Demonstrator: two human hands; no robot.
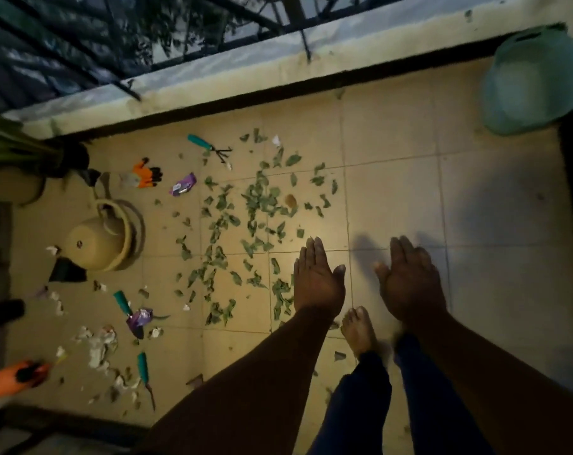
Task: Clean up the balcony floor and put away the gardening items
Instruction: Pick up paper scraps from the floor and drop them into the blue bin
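Leaves (245,221) scattered green across middle of tiled floor (475,224), thickest just ahead of hands. Left hand (316,280) held flat over floor, palm down, fingers straight and together, thumb out, holding nothing. Right hand (409,284) beside it, apart from it, likewise flat and spread, empty; slightly blurred. Bare foot (359,330) on tile between the two forearms, dark trouser legs below.

Hand rake (209,148) with teal handle and dark prongs lying near far wall, at upper edge of leaf patch. Orange glove (145,175) with black fingertips left of it, flat on floor. Purple wrapper (183,185) just right of glove. Tan watering can (101,238) on its side at left, handle loop toward leaves; dark item (66,272) just below it, kind not clear. Teal-handled tool (123,302) lower left, its working end under or against a second purple wrapper (140,320). Another teal-handled tool (143,369) nearer bottom, thin shaft pointing down. White paper scraps (98,346) crumpled around these two tools. Orange and black object (12,380) at bottom left edge, blurred, kind uncertain.

Green bucket (534,80) standing in far right corner, well apart from debris. Potted plant (12,159) at left edge against wall. Metal railing (81,54) above low ledge at top.
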